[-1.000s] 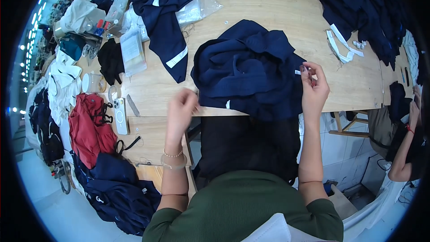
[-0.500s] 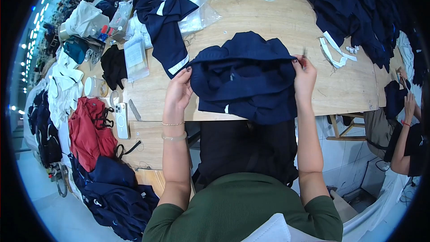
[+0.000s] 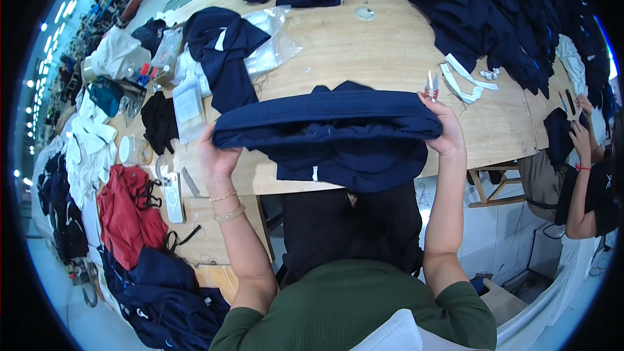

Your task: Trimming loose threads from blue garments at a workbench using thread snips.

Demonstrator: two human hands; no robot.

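Stretched wide between my hands is the waistband-like opening of a navy garment (image 3: pixel 325 117), whose body hangs in folds at the table's near edge with a small white tag showing. My left hand (image 3: pixel 220 156) grips the band's left end, fingers partly hidden by cloth. At the right end, my right hand (image 3: pixel 448 127) is closed on the band. What looks like a small pair of thread snips (image 3: pixel 432 83) sticks up from the fingers of that same hand.
Piled navy garments (image 3: pixel 494 19) cover the far right of the wooden table (image 3: pixel 338 45), beside white strips (image 3: pixel 465 81). Further left lie another navy piece (image 3: pixel 224 45), a phone (image 3: pixel 173 198) and red cloth (image 3: pixel 130 208). A co-worker's hands (image 3: pixel 580 133) hold dark cloth at far right.
My hands have moved apart, the left one going outward, pulling the garment's opening from a rounded shape into a long flat band. The snips now show more clearly at my right hand.
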